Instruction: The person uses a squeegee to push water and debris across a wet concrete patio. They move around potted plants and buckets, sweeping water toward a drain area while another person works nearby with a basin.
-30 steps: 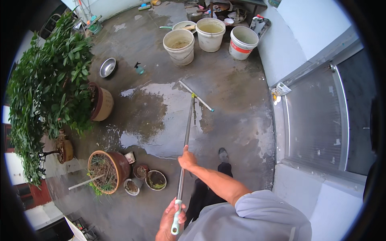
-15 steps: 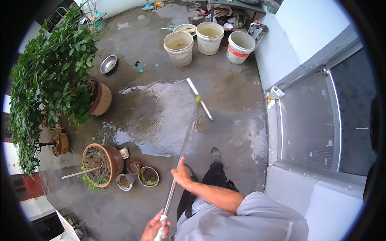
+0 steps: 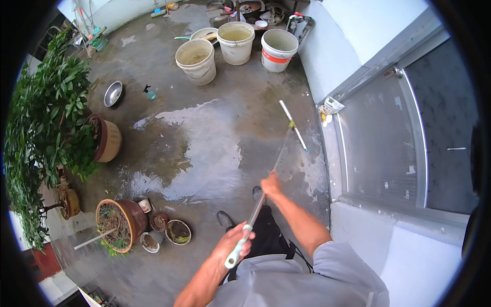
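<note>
A long-handled floor squeegee (image 3: pixel 298 135) runs from my body out across the wet concrete. Its narrow white head lies on the floor towards the door side, with a yellow-green joint at the middle. My left hand (image 3: pixel 232 246) is closed round the pale green grip at the near end. Further along the metal pole, my right hand (image 3: pixel 271 185) wraps round it. Motion blurs part of the pole. A sheet of shallow water (image 3: pixel 215 138) shines on the floor left of the squeegee head.
Three white buckets (image 3: pixel 236 43) stand at the back. On the left are a large potted plant (image 3: pixel 107 139), a metal basin (image 3: pixel 113 94) and a spray bottle (image 3: pixel 150 93). Several smaller pots surround a wide planter (image 3: pixel 138 217). A door (image 3: pixel 383 143) and white wall line the right.
The squeegee head has swept right across the floor, towards the door. Both hands have moved right and the grip has come closer to my body. My view has shifted too.
</note>
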The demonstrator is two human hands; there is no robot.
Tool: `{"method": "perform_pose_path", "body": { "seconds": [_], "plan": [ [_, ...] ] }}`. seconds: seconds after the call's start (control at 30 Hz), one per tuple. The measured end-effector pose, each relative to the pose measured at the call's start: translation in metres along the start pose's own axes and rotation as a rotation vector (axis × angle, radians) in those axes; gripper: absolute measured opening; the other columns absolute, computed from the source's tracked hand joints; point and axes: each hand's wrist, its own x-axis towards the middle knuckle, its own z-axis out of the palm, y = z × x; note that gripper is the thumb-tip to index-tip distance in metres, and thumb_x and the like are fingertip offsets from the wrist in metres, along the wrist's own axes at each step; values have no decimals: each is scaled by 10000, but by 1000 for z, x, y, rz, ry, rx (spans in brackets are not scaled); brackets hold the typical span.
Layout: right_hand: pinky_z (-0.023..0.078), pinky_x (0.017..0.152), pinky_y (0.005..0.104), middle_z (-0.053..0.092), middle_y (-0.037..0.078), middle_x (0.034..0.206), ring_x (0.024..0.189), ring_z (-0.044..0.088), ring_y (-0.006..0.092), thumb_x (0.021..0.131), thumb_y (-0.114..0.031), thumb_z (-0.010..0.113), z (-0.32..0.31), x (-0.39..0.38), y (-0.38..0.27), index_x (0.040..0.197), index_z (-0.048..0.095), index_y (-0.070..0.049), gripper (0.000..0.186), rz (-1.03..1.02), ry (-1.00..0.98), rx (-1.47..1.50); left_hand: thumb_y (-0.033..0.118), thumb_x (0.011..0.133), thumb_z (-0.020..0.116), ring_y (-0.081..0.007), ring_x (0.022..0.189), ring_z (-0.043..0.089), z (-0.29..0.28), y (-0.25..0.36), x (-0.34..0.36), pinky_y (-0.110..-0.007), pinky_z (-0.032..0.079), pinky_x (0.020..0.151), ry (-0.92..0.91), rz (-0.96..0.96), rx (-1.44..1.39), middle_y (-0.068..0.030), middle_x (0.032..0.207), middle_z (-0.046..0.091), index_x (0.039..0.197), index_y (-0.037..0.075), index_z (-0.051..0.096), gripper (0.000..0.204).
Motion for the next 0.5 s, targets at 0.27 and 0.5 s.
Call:
{"method": "perform_pose_path", "body": {
  "seconds": [0.27, 0.5],
  "plan": [
    [522, 824, 455, 677, 236, 1020, 958, 666, 365, 821, -229, 540, 83, -140, -77, 1452, 79, 135, 861, -122, -338, -107, 96, 916, 614, -157, 534, 479, -63, -22, -139, -262, 386, 410, 138, 136, -249, -170, 926, 588, 1284, 80, 451, 403],
    [502, 866, 448, 648, 279, 1031, 978, 639, 413, 855, -324, 548, 78, -175, -64, 1475, 57, 67, 883, -139, -355, 125, 72, 931, 567, -162, 540, 514, -52, -23, -176, -282, 408, 431, 190, 102, 18, -116, 912, 601, 1431, 98, 365, 540]
  ]
}}
